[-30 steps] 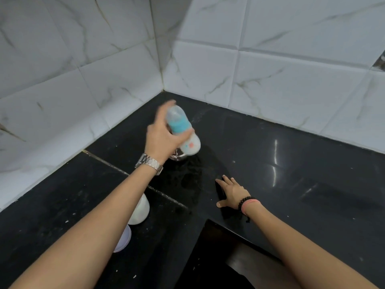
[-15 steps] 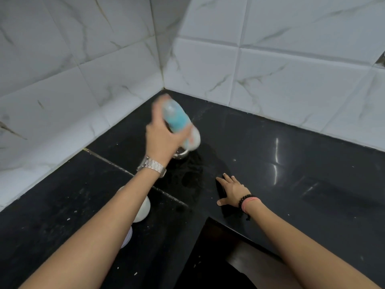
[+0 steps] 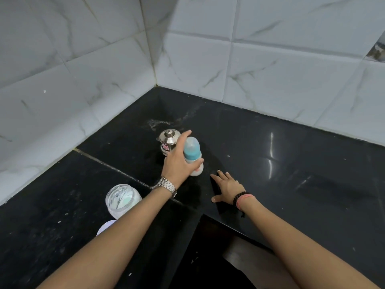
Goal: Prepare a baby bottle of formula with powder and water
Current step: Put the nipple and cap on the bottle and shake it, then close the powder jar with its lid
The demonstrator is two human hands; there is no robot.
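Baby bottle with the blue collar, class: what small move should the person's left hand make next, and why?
Probably lower the clear baby bottle with the blue collar upright onto the black stone counter and let go. The left hand grips it, capped and milky white in its lower part, close above the counter beside the small steel lidded pot, so mixing looks finished. The right hand rests flat nearby.

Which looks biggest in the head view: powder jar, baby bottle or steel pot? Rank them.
1. powder jar, though partly behind the forearm and nearest the camera
2. baby bottle
3. steel pot, partly behind the left hand, so close to the bottle
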